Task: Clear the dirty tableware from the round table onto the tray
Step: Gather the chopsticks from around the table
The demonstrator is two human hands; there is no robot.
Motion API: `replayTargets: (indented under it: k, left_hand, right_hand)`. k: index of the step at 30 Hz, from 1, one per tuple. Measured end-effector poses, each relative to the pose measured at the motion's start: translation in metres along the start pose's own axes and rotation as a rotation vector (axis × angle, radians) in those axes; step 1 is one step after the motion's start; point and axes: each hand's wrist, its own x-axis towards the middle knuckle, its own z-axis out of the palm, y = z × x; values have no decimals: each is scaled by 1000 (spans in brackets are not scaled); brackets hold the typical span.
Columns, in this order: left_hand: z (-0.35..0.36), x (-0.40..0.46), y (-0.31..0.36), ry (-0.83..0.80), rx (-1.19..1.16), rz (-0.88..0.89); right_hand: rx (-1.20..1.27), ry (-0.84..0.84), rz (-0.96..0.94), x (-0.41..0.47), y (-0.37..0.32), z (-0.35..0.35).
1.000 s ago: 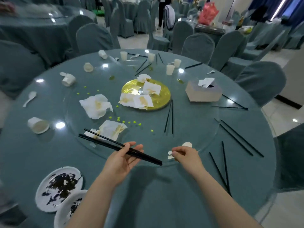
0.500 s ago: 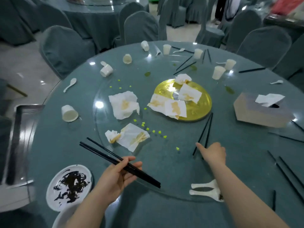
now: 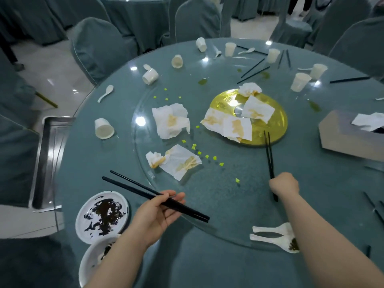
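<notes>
Surface: round desk under a teal-grey cloth (image 3: pixel 207 267), carrying a clear glass turntable (image 3: pixel 207 196) with a gold round centre disc (image 3: pixel 276 113). Room: banquet hall, grey-covered chairs (image 3: pixel 99 48) ringed close along the far edge, pale tiled floor (image 3: pixel 52 65) showing at left.

Edges and clearance: stainless steel tray (image 3: pixel 45 163) just beside the desk's left edge, well apart from both hands. Near edge of cloth largely bare between the forearms.

Count:
- White paper cups (image 3: pixel 104 128): seven, four tipped over, three upright.
- White plastic spoons (image 3: pixel 272 239): two side by side by the right forearm; others scattered at the far rim.
- White round plates smeared with dark sauce (image 3: pixel 101 217): two, overlapping at the near left edge.
- Stained white napkins (image 3: pixel 171 121): several, on turntable and disc.
- Beige tissue box (image 3: pixel 349 138): one, right.

Left hand (image 3: pixel 158 215): fingers curled round a bundle of black chopsticks (image 3: pixel 133 187), held above the desk. Right hand (image 3: pixel 284 185): fist closed on a second black chopstick pair (image 3: pixel 268 150), tips resting by the disc.
</notes>
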Motion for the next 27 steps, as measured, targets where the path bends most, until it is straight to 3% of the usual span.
replayTargets:
  k: [7,12,16,21,24,27]
  left_hand:
    - [6,-8,-3,75,-131,61]
    - [33,-15,-24,84,-132,77]
    - [53,-19,-45,-16,-42,51]
    - [69,-26,-73,-160,-31,-66]
    - [73,-28,-86,-253,-57,-189]
    - [74,-31,-97,-315,-53,-267]
  right_hand:
    - [263,56,-199,-50,8,-7]
    - [339,97,-207,-102,60,-24]
    - [281,219,-118,-134,127,-33]
    - [234,356,233,-169,242,-26]
    - [192,348,369,-183,282,-13]
    - [137,304,355,-192,294,0]
